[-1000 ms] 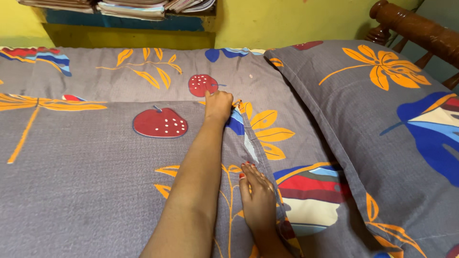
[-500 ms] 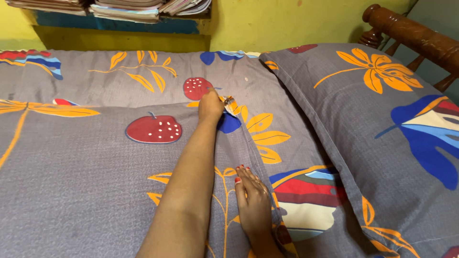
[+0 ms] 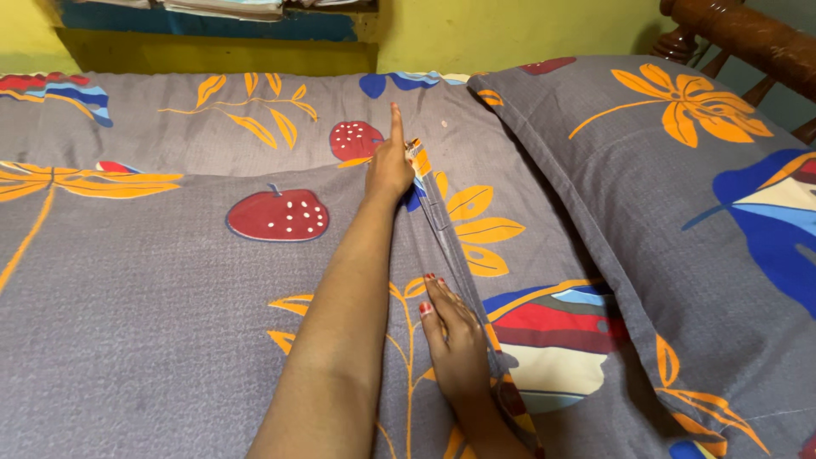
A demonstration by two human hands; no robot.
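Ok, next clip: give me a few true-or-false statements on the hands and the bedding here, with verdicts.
1. The left hand lies at the far corner of the folded grey cover, one finger pointing out. True.
2. The right hand is raised off the bed. False: it lies flat on the cover's edge.
3. A pillow lies to the right of both hands. True.
4. The wall behind the bed is white. False: it is yellow.
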